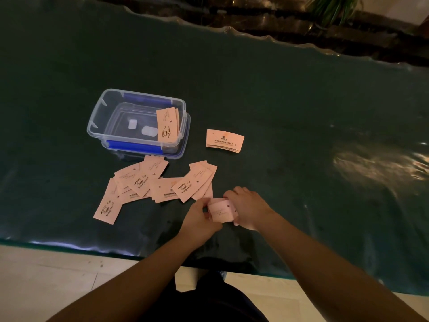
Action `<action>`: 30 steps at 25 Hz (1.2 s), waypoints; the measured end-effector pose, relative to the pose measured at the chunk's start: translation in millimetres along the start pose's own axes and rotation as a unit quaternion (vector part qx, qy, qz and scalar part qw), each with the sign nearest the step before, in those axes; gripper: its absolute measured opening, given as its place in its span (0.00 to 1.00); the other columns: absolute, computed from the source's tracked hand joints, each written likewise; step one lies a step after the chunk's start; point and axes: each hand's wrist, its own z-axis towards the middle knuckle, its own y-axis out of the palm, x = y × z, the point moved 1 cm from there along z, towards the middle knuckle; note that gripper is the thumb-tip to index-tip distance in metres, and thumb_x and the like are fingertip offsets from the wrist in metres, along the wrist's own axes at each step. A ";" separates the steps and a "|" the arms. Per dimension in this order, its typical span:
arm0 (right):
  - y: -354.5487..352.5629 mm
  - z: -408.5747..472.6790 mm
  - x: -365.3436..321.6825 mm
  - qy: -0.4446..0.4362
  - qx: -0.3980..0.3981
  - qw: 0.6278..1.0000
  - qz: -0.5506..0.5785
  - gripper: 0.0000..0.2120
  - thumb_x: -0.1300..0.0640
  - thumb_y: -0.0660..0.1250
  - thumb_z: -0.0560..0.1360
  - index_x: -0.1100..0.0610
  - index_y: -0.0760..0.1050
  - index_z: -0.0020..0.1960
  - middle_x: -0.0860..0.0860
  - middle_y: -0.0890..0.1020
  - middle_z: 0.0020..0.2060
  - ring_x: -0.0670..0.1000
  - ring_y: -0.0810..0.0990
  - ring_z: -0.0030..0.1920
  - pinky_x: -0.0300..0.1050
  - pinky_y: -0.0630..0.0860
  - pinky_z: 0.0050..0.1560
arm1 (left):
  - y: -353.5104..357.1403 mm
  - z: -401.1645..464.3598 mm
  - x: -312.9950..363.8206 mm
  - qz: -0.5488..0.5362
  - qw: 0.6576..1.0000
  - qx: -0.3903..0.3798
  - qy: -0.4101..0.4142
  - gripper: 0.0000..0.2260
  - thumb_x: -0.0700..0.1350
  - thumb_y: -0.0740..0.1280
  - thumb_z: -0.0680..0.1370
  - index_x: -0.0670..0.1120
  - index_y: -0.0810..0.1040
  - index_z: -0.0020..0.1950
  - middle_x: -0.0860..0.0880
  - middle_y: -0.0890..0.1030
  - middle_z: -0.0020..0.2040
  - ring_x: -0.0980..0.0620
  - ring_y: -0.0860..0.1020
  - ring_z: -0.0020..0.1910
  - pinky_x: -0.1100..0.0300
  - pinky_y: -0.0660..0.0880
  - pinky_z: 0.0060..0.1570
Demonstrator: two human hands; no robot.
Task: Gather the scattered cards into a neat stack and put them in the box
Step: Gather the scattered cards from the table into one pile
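Both hands hold a small bunch of pink cards (222, 210) just above the table near its front edge. My left hand (200, 219) grips the bunch's left side and my right hand (249, 206) grips its right side. Several loose pink cards (153, 185) lie scattered and overlapping to the left of the hands. A neat stack of cards (224, 140) lies apart, farther back and to the right of the box. The clear plastic box (97, 117) with blue clips stands open behind the scatter, with a few cards (167, 125) leaning inside at its right end.
The table is covered by a dark green cloth under clear plastic sheeting (301, 126). Its front edge (69, 246) runs just below my hands, with pale floor tiles beyond. Two small white pieces (149, 130) lie in the box. A plant (332, 8) stands past the far edge.
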 end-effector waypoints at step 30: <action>-24.3 75.4 -41.1 0.234 0.095 0.860 0.443 0.19 0.51 0.72 0.80 0.58 0.76 0.68 0.56 0.81 0.67 0.58 0.81 0.63 0.57 0.80 0.60 | -51.2 55.0 32.7 0.145 0.987 0.068 0.009 0.20 0.42 0.66 0.82 0.45 0.73 0.75 0.44 0.76 0.73 0.47 0.76 0.69 0.53 0.73 0.66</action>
